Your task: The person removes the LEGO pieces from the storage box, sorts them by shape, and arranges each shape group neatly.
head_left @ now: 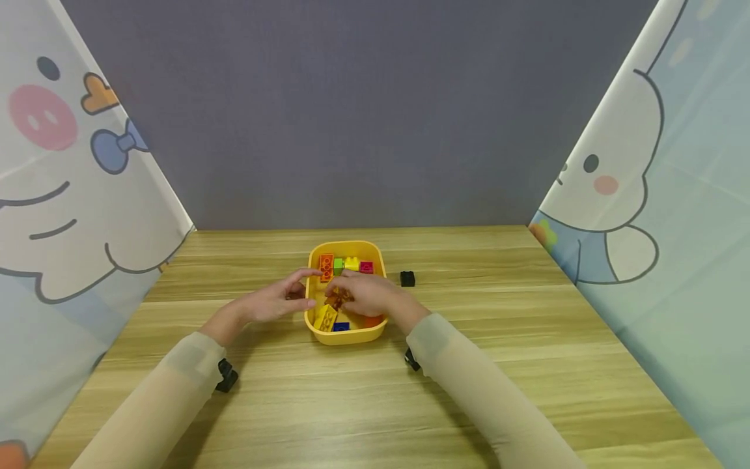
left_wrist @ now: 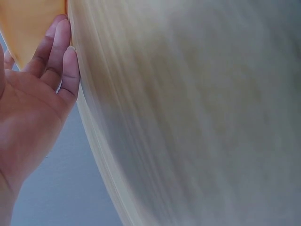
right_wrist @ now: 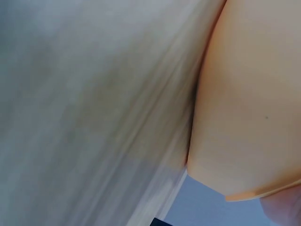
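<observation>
A yellow plastic bin (head_left: 346,337) holds several toy building bricks. My right hand (head_left: 368,294) reaches into it over the right side, fingers bent down at an orange-brown brick (head_left: 335,301); whether they pinch it is hidden. My left hand (head_left: 274,299) is at the bin's left side, thumb and fingers spread apart near the rim; its fingers (left_wrist: 59,52) look fairly straight in the left wrist view. Inside the bin lie an orange brick (head_left: 326,266), a green brick (head_left: 338,266), a yellow brick (head_left: 325,318), a blue brick (head_left: 341,326) and a magenta brick (head_left: 366,267).
A black brick (head_left: 407,279) sits on the wooden table (head_left: 328,404) to the right of the bin. Dark wrist devices (head_left: 225,376) show by both sleeves. A grey panel (head_left: 363,117) stands at the back, with printed cartoon sheets on both sides.
</observation>
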### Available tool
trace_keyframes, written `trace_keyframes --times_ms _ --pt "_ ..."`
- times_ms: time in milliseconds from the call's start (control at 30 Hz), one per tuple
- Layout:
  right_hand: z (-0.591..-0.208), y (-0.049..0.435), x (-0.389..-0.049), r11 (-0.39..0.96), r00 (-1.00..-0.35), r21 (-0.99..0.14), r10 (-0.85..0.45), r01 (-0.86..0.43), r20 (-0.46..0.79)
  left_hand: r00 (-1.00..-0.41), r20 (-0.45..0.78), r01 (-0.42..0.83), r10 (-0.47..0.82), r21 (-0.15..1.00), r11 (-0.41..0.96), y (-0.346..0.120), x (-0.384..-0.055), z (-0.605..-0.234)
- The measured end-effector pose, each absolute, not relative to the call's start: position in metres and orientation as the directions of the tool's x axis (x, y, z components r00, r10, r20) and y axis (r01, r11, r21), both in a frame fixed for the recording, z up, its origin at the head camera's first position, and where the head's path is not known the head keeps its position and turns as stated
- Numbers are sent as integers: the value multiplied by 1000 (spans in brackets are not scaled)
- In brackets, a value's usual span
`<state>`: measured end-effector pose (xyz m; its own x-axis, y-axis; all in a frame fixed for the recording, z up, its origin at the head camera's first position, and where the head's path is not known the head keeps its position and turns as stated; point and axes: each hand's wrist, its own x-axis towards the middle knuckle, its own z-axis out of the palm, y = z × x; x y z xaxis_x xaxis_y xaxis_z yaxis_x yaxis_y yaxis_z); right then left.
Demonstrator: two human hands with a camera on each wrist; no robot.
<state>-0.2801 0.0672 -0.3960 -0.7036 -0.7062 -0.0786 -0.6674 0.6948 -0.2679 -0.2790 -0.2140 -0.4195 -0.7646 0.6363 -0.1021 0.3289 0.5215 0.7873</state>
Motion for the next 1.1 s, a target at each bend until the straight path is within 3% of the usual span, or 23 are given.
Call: trace_keyframes --times_ms 267,467,1100 --pt "-398 67 -280 704 -731 -312 -681 -638 -40 -761 -106 329 640 787 522 -214 -280 -420" --pt "-397 67 -281 688 -753 -432 -657 -583 -29 -761 -102 328 640 791 517 -214 -281 -421" --pt "-399 76 -283 490 -696 -618 -705 -615 134 -763 -107 324 637 791 520 -214 -280 -420"
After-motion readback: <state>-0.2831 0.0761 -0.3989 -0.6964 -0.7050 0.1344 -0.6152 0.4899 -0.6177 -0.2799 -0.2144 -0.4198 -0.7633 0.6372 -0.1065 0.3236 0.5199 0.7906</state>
